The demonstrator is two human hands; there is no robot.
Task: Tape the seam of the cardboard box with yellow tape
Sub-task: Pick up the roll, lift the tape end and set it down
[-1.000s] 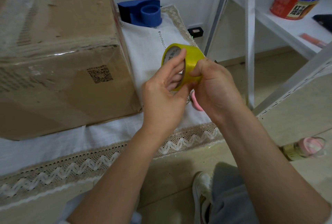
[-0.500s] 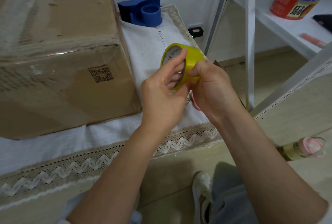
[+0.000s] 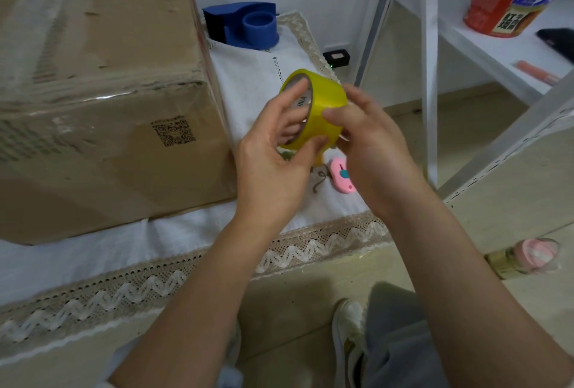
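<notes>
Roll of yellow tape [image 3: 323, 108] held in the air between both hands, above the right part of the white lace-edged cloth [image 3: 93, 257], just right of the cardboard box [image 3: 102, 101]. Left hand [image 3: 273, 167] curled around the roll: fingers passed through the core, index finger laid over the upper rim, thumb pressed on the yellow outer band from below. Right hand [image 3: 372, 145] loosely cupped on the roll's right side, thumb tip resting on the outer band, remaining fingers spread behind and blurred; firmness of that grasp not discernible. Compared with half a second ago: roll turned so that more of its broad yellow face shows, right-hand fingers more spread, right hand shifted so that the pink utility knife [image 3: 343, 176] on the cloth is now uncovered beneath the hands. Box unmoved, occupying the left half of the cloth, top and front edge covered in clear film. Blue tape dispenser [image 3: 245, 25] at the far edge of the cloth, behind the box's right corner.
</notes>
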